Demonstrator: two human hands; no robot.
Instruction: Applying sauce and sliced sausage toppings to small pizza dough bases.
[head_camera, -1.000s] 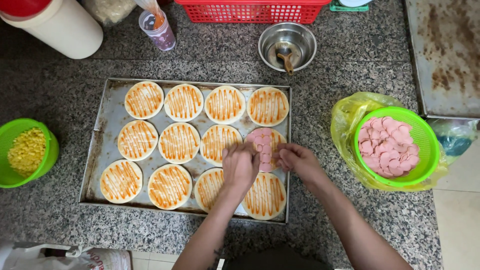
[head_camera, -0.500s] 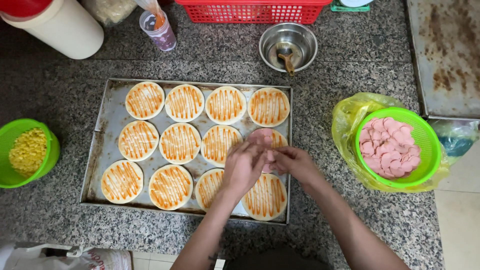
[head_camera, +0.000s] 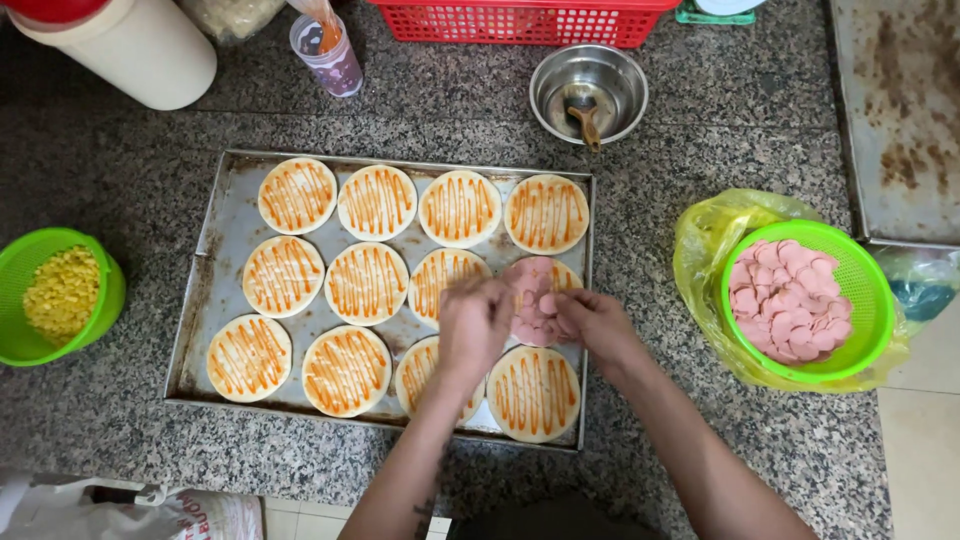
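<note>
a speckled grey granite counter (head_camera: 120, 150) carries a metal baking tray (head_camera: 225, 235) at its middle. left of the tray sits a green bowl of corn (head_camera: 45, 295). behind the tray stand a white tub (head_camera: 125, 45), a small plastic cup (head_camera: 328, 55), a steel bowl (head_camera: 588, 85) and a red basket (head_camera: 520, 22). right of the tray, a green strainer of pink slices (head_camera: 808, 300) rests on a yellow bag (head_camera: 705, 235).

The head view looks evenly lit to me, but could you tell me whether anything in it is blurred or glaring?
In the head view the light is soft and even, with only faint shadows on the tray; the left hand shows motion blur at the fingers, the right hand is sharper; the steel bowl carries mild reflections, no harsh glare; the green basket of pink slices is in focus.
</note>
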